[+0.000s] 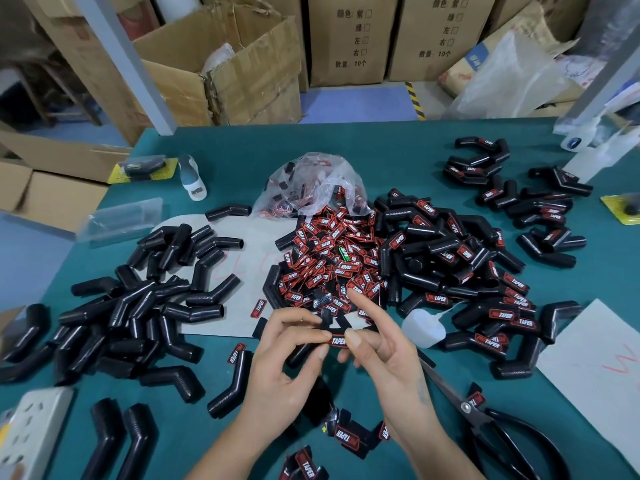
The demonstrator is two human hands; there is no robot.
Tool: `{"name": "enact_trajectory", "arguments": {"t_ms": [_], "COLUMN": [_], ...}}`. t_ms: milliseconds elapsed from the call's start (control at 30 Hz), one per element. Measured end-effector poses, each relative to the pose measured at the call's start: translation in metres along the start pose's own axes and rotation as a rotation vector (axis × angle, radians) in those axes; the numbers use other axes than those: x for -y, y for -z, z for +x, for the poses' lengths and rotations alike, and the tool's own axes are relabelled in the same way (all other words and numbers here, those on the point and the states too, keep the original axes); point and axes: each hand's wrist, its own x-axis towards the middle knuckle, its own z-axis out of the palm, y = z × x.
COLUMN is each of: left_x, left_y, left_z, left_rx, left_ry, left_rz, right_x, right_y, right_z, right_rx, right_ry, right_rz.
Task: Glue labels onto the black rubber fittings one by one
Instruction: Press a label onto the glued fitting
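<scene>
Head view: a black rubber fitting (pixel 304 348) with a red-and-black label (pixel 337 340) on it sits low of centre, just above the green table (pixel 346 150), held between both hands. The left hand (pixel 294 355) pinches the fitting, its thumb and fingers curled round it from 9 o'clock. The right hand (pixel 384 344) grips from 3 o'clock, thumb pressing on the label, index finger raised and pointing toward 11 o'clock.

Just beyond the hands, at 12 o'clock, lies a heap of loose labels (pixel 329 258) spilling from a crumpled clear plastic bag (pixel 311 185). At 9 o'clock from the hands lies a pile of unlabelled fittings (pixel 145 306), partly on a grey sheet (pixel 249 258). At 2 o'clock is a pile of labelled fittings (pixel 467 271), with more of them spread further off toward 1 o'clock. A small white glue bottle (pixel 424 327) lies on its side just beside the right hand at 3 o'clock. Black-handled scissors (pixel 485 420) lie at 4 o'clock. A white power strip (pixel 31 431) sits at 8 o'clock, by the frame's lower left corner. Cardboard boxes (pixel 349 39) stand beyond the table's far edge
</scene>
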Motion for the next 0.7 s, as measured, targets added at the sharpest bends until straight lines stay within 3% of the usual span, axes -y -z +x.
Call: {"name": "enact_trajectory", "arguments": {"t_ms": [333,700], "left_x": [0.003,0.001], "left_y": [0.005,0.003], "left_z": [0.001,0.000], "left_rx": [0.053,0.066], "left_ry": [0.130,0.102], "left_rz": [-0.082,-0.022], "right_x": [-0.005,0.001], "right_y": [-0.002,-0.006], "right_z": [0.003,-0.001], "right_rx": [0.023,-0.028], "right_ry": [0.001,0.085], "right_rz": [-0.058,-0.081]}}
